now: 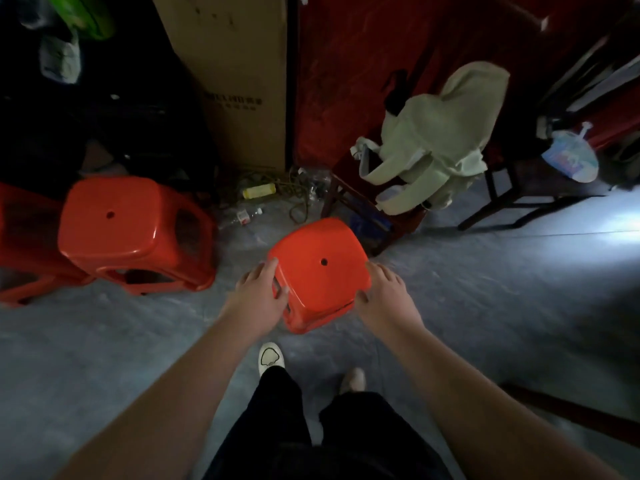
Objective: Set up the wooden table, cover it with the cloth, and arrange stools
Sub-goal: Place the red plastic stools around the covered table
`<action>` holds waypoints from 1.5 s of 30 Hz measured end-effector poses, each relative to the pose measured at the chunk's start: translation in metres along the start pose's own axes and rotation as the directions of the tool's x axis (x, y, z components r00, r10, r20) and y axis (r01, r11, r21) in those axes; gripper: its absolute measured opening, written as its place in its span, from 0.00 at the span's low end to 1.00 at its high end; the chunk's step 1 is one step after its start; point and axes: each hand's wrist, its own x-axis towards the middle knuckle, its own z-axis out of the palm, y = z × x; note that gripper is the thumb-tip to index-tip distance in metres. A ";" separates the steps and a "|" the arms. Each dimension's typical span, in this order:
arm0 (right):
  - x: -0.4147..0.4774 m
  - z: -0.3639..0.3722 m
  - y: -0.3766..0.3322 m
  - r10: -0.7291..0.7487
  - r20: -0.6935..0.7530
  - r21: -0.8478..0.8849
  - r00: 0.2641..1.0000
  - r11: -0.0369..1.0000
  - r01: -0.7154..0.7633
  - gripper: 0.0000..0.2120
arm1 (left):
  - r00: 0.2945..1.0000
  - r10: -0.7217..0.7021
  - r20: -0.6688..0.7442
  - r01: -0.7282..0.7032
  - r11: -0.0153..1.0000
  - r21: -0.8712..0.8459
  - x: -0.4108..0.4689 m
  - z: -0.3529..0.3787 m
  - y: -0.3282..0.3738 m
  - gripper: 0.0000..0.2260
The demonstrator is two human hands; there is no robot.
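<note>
A red plastic stool (318,268) with a small hole in its seat is in the middle of the view, above the grey floor. My left hand (261,292) grips its left side, thumb on the seat edge. On the opposite side my right hand (384,296) grips the seat's right edge. A second red stool (128,233), which looks like a stack, stands on the floor to the left. Part of another red stool (20,244) shows at the far left edge.
A tall cardboard box (239,81) leans at the back beside a red panel (363,64). A dark wooden chair (363,209) draped with a pale green garment (440,140) stands right of centre. Bottles and cords (263,195) litter the floor behind. My feet (272,355) are below the stool.
</note>
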 end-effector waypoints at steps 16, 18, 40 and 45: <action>0.323 0.155 0.125 -0.076 0.251 -0.029 0.965 0.996 0.086 0.50 | 0.862 -0.505 0.041 0.478 0.782 -0.400 0.216 0.249 -0.032 0.50; 0.335 0.164 0.133 -0.068 0.283 -0.005 0.957 0.997 0.072 0.53 | 0.842 -0.534 0.075 0.510 0.745 -0.430 0.225 0.268 -0.031 0.51; 0.216 0.036 0.064 -0.260 0.237 -0.152 0.936 0.942 0.300 0.50 | 0.762 -0.646 -0.046 0.566 0.698 -0.439 0.084 0.141 0.036 0.48; 0.141 -0.062 0.013 -0.361 0.203 -0.229 0.910 0.886 0.402 0.48 | 0.760 -0.632 -0.149 0.520 0.730 -0.444 0.001 0.050 0.080 0.47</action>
